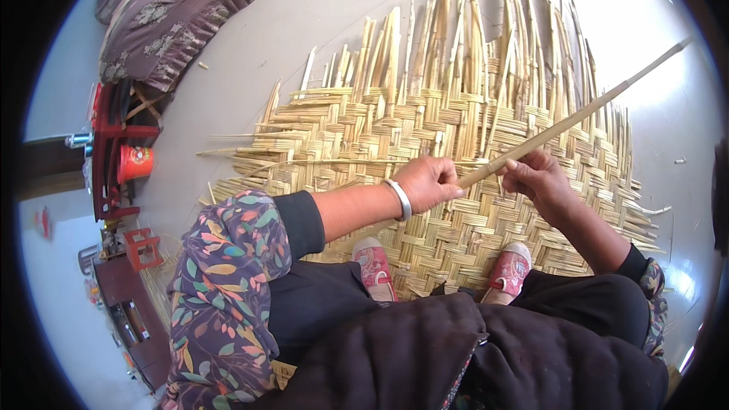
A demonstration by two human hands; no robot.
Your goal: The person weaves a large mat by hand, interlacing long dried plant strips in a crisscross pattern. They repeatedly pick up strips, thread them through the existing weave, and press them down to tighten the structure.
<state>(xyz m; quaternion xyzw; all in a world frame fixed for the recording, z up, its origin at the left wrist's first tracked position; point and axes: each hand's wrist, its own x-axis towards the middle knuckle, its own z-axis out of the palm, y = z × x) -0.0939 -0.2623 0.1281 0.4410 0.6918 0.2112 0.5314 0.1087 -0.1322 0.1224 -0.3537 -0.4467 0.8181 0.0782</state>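
A long pale reed stalk [592,108] slants across the view, its thin end up at the far right. My left hand [427,184], with a silver bracelet on the wrist, is closed round its thicker part. Close by, my right hand [539,184] pinches the same stalk, thumb and fingers together. Below both hands spreads a woven reed mat [448,247] on the floor, its strips crossing in a herringbone pattern. Loose unwoven reed ends [456,38] stick out from the mat's far side, and shorter ones from its left and right sides.
My pink shoes [509,269] rest on the mat's near part. At the left stand a red table [106,175], an orange-red bucket [137,163] and a small red stool [142,249]. A purple flowered cloth [182,23] drapes at the upper left. Pale floor [228,53] surrounds the mat.
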